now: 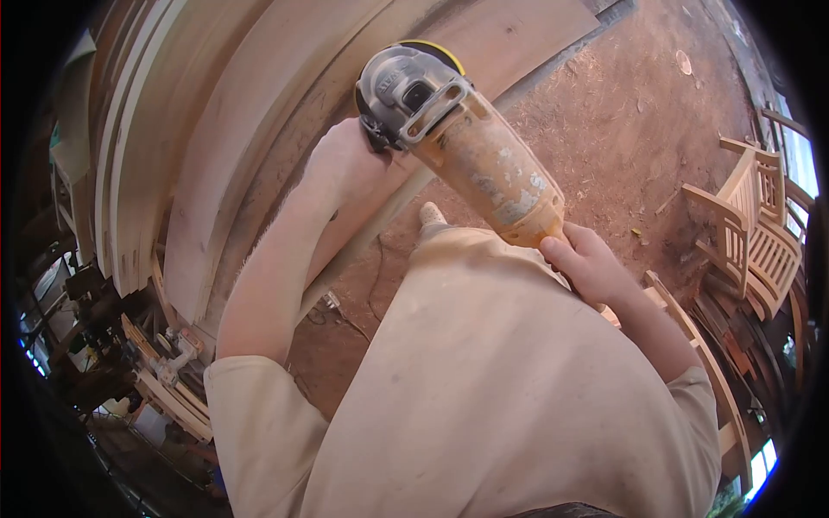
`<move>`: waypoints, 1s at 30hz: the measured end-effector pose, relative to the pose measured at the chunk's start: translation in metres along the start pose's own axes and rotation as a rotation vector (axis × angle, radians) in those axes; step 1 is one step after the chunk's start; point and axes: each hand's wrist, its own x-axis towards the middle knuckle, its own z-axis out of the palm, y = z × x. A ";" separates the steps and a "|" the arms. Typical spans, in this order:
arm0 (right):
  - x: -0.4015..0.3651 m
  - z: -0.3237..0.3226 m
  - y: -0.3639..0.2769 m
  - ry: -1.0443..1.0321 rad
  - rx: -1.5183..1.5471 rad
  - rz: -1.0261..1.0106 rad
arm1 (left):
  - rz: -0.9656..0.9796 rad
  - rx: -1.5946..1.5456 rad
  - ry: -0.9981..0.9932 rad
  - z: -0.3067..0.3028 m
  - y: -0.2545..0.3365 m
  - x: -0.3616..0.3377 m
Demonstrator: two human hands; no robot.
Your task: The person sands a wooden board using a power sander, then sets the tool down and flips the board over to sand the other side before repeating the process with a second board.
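An angle grinder [484, 155] with a worn orange body and a grey metal head lies across the upper middle of the view. A yellow-edged disc [442, 53] shows behind its head, over the wooden boards. My right hand [591, 263] is closed around the rear end of the grinder. At the head end, my left hand [350, 160] is closed against the dark part beside the guard, its fingertips mostly hidden. Beneath the disc and my left hand runs a wide wooden board [509, 39].
Several long curved-looking boards [142, 147] lie at the left. Wooden slatted chairs [760, 224] stand on the reddish dirt ground [622, 112] at the right. A dark cord [377, 281] trails on the ground near my foot [432, 214]. Wooden parts [173, 401] sit at lower left.
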 end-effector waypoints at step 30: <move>0.078 0.302 -0.065 -0.876 -0.580 -0.169 | -0.394 -0.782 0.906 0.194 -0.427 -0.337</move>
